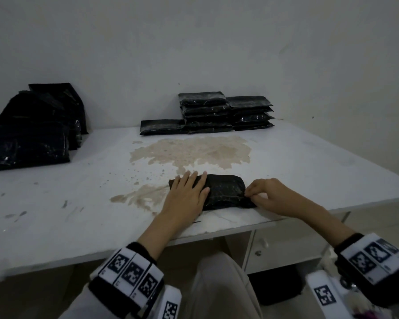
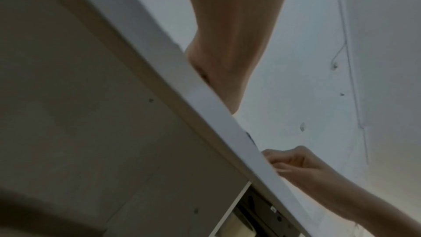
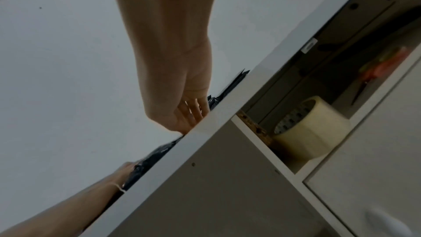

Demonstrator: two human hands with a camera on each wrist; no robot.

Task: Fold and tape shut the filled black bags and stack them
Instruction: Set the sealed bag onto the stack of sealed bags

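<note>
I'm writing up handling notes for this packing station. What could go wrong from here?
The left hand lies flat on the bag while the right hand pinches its end fold; letting go for the tape roll in the open drawer might let the fold spring open. The bag also lies near the table edge and could slide off.

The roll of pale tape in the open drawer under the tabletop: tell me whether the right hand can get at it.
Probably yes. The roll of pale tape stands uncovered in the open drawer, but the right hand must first release the folded black bag it pinches.

Dim room, bare white wall (image 1: 194, 42), stained white table (image 1: 55, 203) (brown patches), cabinet (image 3: 376, 186) beneath
</note>
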